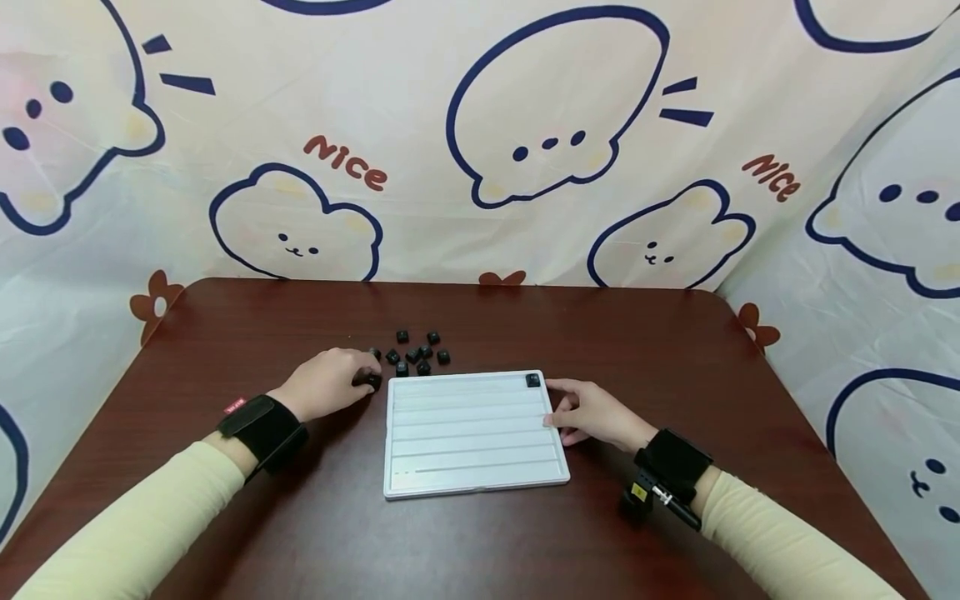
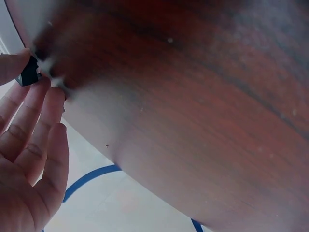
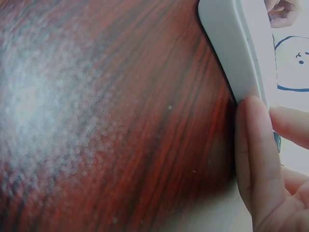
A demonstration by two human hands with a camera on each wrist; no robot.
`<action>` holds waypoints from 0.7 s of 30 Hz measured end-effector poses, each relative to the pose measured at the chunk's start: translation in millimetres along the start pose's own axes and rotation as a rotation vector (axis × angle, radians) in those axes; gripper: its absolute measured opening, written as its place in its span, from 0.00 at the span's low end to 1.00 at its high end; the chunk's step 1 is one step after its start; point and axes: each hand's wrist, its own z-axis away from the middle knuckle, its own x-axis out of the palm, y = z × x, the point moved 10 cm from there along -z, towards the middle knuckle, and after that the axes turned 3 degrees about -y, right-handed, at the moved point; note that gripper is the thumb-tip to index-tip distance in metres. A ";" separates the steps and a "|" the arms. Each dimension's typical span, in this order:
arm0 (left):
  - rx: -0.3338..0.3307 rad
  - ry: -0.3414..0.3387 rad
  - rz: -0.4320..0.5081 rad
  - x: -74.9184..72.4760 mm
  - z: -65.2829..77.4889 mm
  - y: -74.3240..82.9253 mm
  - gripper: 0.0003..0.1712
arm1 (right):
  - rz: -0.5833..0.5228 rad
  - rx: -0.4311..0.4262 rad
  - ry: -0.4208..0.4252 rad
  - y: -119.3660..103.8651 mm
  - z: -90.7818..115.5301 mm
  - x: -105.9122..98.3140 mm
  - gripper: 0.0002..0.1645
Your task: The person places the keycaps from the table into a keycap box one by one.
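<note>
Both hands rest on a dark wooden table (image 1: 675, 350). Left hand (image 1: 326, 385) pinches a small black keycap (image 2: 30, 73) between thumb and fingertips, just left of a white tray (image 1: 474, 467). Right hand (image 1: 596, 414) lies with fingers fairly straight against the tray's right edge, gripping nothing. That tray lies flat, long axis running left to right, grooves likewise, one keycap (image 1: 532, 380) in its far right corner. Loose keycaps (image 1: 417, 351) cluster just beyond its far left corner.
</note>
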 end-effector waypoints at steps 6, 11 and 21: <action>0.004 0.011 -0.014 0.1 -2.0 -0.3 0.09 | 0.000 0.005 0.002 -0.3 0.0 -0.9 0.44; -0.012 0.019 0.004 -3.0 -2.2 -1.2 0.09 | -0.012 -0.004 0.000 -1.4 -0.6 -1.5 0.44; -0.035 0.054 0.002 -10.2 -0.7 1.9 0.11 | -0.023 -0.006 -0.010 0.5 -1.8 -1.3 0.44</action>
